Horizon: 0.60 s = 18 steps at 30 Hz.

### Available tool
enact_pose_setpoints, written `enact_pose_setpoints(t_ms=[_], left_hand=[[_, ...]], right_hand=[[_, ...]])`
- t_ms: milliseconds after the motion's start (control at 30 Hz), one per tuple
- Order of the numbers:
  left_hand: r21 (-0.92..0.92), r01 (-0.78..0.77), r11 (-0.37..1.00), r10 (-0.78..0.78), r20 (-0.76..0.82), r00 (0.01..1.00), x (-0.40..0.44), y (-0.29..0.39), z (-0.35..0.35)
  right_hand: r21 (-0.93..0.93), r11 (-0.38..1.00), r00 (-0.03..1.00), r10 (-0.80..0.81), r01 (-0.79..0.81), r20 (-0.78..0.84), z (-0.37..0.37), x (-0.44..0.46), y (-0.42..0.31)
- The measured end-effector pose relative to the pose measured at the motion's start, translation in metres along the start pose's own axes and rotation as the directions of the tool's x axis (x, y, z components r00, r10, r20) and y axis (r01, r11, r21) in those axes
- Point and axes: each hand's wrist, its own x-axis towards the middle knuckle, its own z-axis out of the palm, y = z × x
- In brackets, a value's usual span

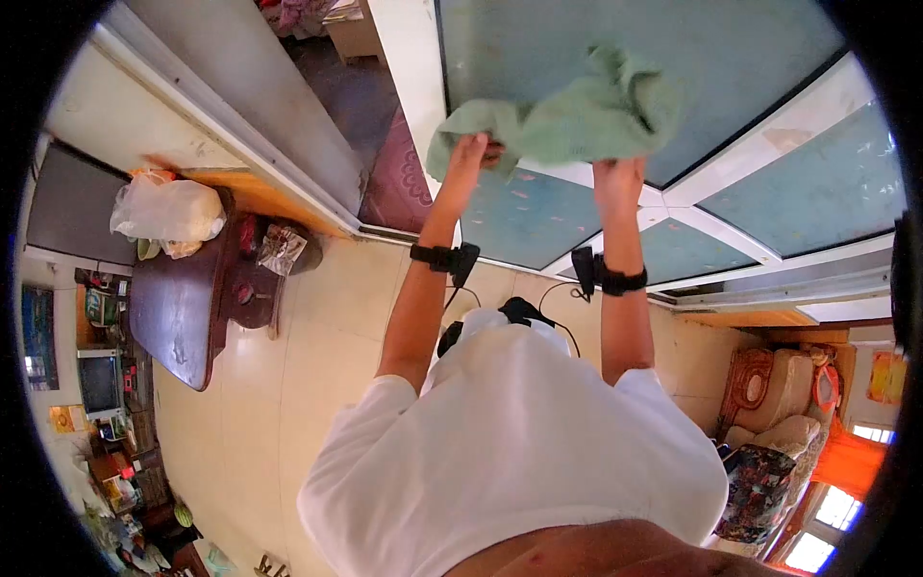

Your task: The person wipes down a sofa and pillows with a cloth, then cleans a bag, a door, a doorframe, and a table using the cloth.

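Observation:
A pale green cloth (586,115) stretches between my two hands in front of a white-framed glass door (538,216). My left hand (471,159) grips the cloth's left end, thumb on top and fingers partly tucked into the fabric. At the lower right part of the cloth, my right hand (618,178) is closed on it, its fingers mostly hidden by the fabric. The cloth hangs bunched and slightly blurred, over the frosted pane (635,38). Whether it touches the glass I cannot tell. Black straps with small devices sit on both wrists.
To the left, a dark wooden table (178,308) bears a white plastic bag (178,210). An open doorway (336,96) lies left of the glass door. A sofa (779,394) stands at the right. Cluttered shelves (125,452) line the far left. Pale floor tiles (240,433) surround me.

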Motion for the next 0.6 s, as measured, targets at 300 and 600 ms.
enact_pose_setpoints(t_ms=[300,600], left_hand=[[0.746,-0.517,0.419,0.561,0.235,0.794,0.013,0.048,0.026],[0.899,-0.366,0.242,-0.051,0.389,0.92,0.043,0.092,0.169]], right_hand=[[0.271,0.919,0.93,0.335,-0.286,-0.153,-0.037,-0.064,-0.027],[-0.145,0.864,0.862,0.498,-0.483,0.095,-0.104,-0.067,-0.02]])
